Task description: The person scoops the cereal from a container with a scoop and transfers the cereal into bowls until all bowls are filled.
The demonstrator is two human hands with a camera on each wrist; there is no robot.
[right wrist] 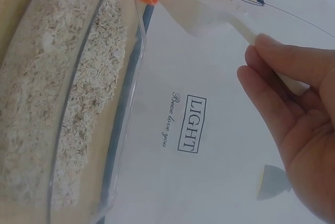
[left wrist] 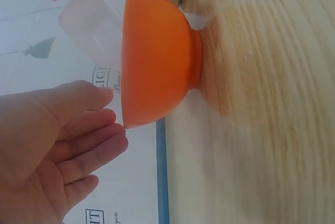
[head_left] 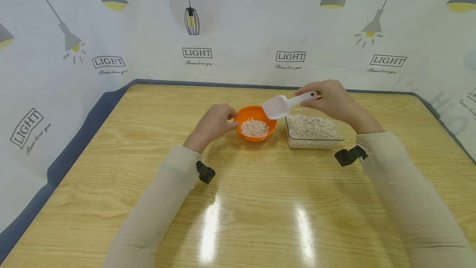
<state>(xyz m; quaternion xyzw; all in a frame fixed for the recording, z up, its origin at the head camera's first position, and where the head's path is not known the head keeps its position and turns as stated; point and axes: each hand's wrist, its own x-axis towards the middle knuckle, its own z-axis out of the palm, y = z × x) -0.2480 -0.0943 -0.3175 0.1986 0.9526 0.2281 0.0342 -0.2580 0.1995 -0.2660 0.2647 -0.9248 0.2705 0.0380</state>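
Observation:
An orange bowl (head_left: 251, 139) stands upright on the table with a layer of oat flakes (head_left: 255, 128) in it. At its left rim is my left hand (head_left: 215, 124); in the left wrist view the fingers (left wrist: 94, 153) are loosely extended, their tips at the rim. My right hand (head_left: 332, 100) grips the handle of a white scoop (head_left: 276, 107). The scoop's blade is tilted over the bowl's right side and looks bare of flakes. Right of the bowl sits a clear rectangular container (head_left: 316, 144) holding many more oat flakes (right wrist: 52, 77).
The wooden table (head_left: 253, 202) carries the bowl and container near its far side. Behind it hangs a white backdrop (head_left: 238, 20) printed with lamps and lettering, with a dark blue edge (head_left: 223, 83) along the table. Black straps (head_left: 205, 172) circle both wrists.

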